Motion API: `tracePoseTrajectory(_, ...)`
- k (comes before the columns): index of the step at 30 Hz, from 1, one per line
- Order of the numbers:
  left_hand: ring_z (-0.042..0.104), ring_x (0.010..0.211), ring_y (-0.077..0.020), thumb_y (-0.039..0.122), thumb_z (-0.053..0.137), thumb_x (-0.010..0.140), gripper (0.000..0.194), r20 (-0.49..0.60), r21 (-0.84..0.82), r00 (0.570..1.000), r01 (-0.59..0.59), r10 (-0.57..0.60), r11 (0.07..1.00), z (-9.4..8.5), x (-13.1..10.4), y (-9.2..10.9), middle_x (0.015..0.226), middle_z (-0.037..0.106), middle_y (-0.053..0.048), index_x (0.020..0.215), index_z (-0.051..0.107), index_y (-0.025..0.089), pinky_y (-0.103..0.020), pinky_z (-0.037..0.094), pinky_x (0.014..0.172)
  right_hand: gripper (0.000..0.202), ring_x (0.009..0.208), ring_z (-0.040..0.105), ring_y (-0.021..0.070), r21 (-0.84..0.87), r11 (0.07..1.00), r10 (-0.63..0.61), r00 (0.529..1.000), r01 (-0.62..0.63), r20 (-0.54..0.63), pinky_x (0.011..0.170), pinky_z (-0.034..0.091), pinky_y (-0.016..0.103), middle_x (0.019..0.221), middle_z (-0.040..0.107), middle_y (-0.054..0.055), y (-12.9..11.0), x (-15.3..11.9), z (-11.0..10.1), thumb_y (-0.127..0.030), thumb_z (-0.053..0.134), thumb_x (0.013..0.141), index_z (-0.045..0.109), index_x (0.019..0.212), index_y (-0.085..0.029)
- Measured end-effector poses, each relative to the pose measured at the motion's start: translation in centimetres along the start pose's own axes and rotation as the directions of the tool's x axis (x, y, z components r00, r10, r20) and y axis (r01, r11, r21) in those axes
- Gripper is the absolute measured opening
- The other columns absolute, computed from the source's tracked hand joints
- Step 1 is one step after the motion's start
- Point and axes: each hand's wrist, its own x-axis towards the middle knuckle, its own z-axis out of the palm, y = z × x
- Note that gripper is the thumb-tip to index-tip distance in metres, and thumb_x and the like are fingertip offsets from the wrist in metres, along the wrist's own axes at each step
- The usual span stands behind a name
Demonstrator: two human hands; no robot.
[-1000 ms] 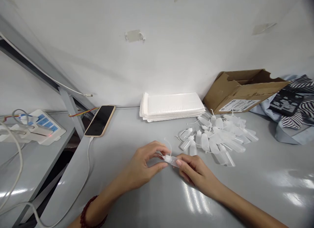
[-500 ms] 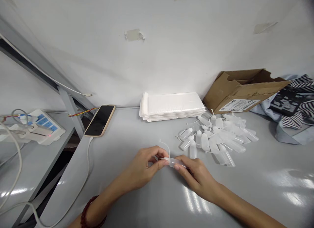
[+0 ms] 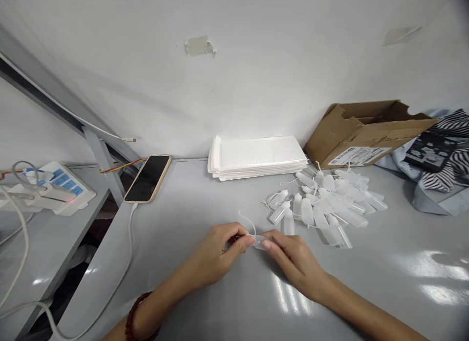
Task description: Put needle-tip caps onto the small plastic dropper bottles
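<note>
A small translucent bottle (image 3: pixel 259 242) lies between my two hands, just above the grey table. My left hand (image 3: pixel 229 248) pinches its neck and cap end, and the fingers hide most of the cap. A thin white strap (image 3: pixel 248 221) curls up from that end. Around the bottle's body my right hand (image 3: pixel 289 255) is closed, thumb on top. Beyond my right hand lies a loose pile of similar bottles (image 3: pixel 330 197), several with thin white straps.
A stack of white padded envelopes (image 3: pixel 260 155) rests against the wall, beside an open cardboard box (image 3: pixel 366 136). Folded cloth (image 3: pixel 436 189) lies at the right. At the left are a phone (image 3: pixel 147 180) on a white cable and a power strip (image 3: pixel 69 187).
My left thumb and fingers have shifted slightly right over the bottle's neck, covering more of the cap. My right hand has edged a little toward them. The view has shifted slightly.
</note>
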Motion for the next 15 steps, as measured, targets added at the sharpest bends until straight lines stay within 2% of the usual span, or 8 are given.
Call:
tracePoseTrajectory(2, 0.048, 0.066, -0.0130, 0.034, 0.044, 0.091, 0.024, -0.031, 0.045, 0.997, -0.072, 0.074, 0.996, 0.16, -0.04, -0.18, 0.070, 0.055, 0.000, 0.078, 0.056, 0.017, -0.022, 0.036, 0.059, 0.041, 0.047, 0.031, 0.0088, 0.146, 0.983, 0.110, 0.993, -0.113, 0.029, 0.046, 0.026, 0.024, 0.052, 0.035, -0.005, -0.19, 0.24, -0.22, -0.047, 0.035, 0.093, 0.046, 0.066, -0.019)
tracePoseTrajectory(5, 0.051, 0.069, -0.0141, 0.027, 0.047, 0.091, 0.015, -0.075, 0.104, 0.974, -0.207, 0.215, 0.973, 0.40, -0.15, -0.54, 0.077, 0.059, -0.002, 0.084, 0.056, 0.017, -0.024, 0.039, 0.065, 0.045, 0.042, 0.024, 0.0070, 0.364, 0.890, 0.239, 0.961, -0.275, 0.141, 0.043, 0.021, 0.023, 0.045, 0.032, -0.007, -0.22, 0.63, -0.52, -0.054, 0.040, 0.089, 0.045, 0.063, -0.019)
tracePoseTrajectory(9, 0.053, 0.073, -0.0142, 0.022, 0.049, 0.090, 0.010, -0.092, 0.115, 0.948, -0.295, 0.306, 0.949, 0.44, -0.30, -0.69, 0.081, 0.061, -0.004, 0.088, 0.057, 0.016, -0.023, 0.041, 0.068, 0.047, 0.038, 0.015, 0.0051, 0.526, 0.748, 0.286, 0.912, -0.405, 0.295, 0.040, 0.013, 0.023, 0.040, 0.024, -0.011, -0.07, 0.95, -0.67, -0.059, 0.043, 0.086, 0.051, 0.069, -0.016)
tracePoseTrajectory(12, 0.053, 0.072, -0.0137, 0.027, 0.051, 0.089, 0.013, -0.083, 0.091, 0.964, -0.246, 0.253, 0.965, 0.26, -0.24, -0.49, 0.080, 0.060, -0.003, 0.090, 0.058, 0.016, -0.022, 0.041, 0.066, 0.048, 0.038, 0.014, 0.0048, 0.532, 0.752, 0.284, 0.919, -0.390, 0.273, 0.040, 0.012, 0.023, 0.042, 0.023, -0.011, -0.14, 0.77, -0.50, -0.060, 0.041, 0.087, 0.051, 0.070, -0.016)
tracePoseTrajectory(15, 0.049, 0.062, -0.0121, 0.032, 0.046, 0.090, 0.024, -0.049, 0.093, 0.989, -0.134, 0.139, 0.987, 0.14, -0.07, -0.19, 0.068, 0.056, -0.001, 0.077, 0.058, 0.015, -0.022, 0.037, 0.057, 0.044, 0.043, 0.021, 0.0064, 0.412, 0.875, 0.219, 0.967, -0.255, 0.131, 0.042, 0.018, 0.023, 0.048, 0.026, -0.009, -0.28, 0.34, -0.29, -0.055, 0.039, 0.090, 0.050, 0.071, -0.017)
